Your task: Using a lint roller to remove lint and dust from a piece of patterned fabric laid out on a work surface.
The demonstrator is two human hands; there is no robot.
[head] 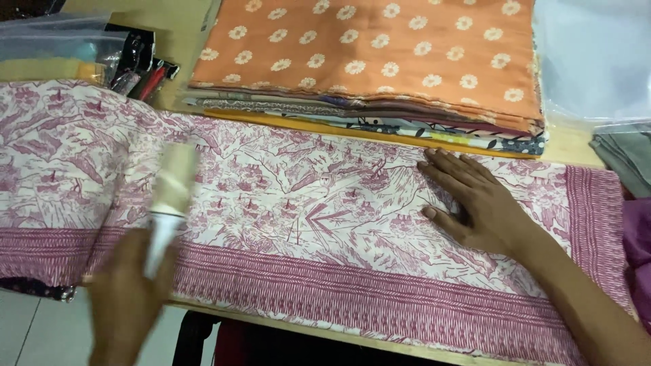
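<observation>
Your right hand [475,203] lies flat and open on the maroon-and-white batik cloth [305,203] spread across the middle of the frame. Your left hand [125,298], blurred at lower left, is closed around a pale cylindrical roller [169,203]. The cloth looks light, soft and prone to sliding; grip it by its striped border. Folded fabrics [380,61] stack at upper centre.

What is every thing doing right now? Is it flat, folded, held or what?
Pink patterned cloth: spread flat over the table, front edge hanging off.
Right hand: open, palm down, pressing the cloth.
Left hand: blurred, closed around a pale tube.
Pale tube: held upright, tilted slightly.
Orange flowered fabric: folded, on top of a stack.
Grey cloth: folded, at the right edge.
</observation>
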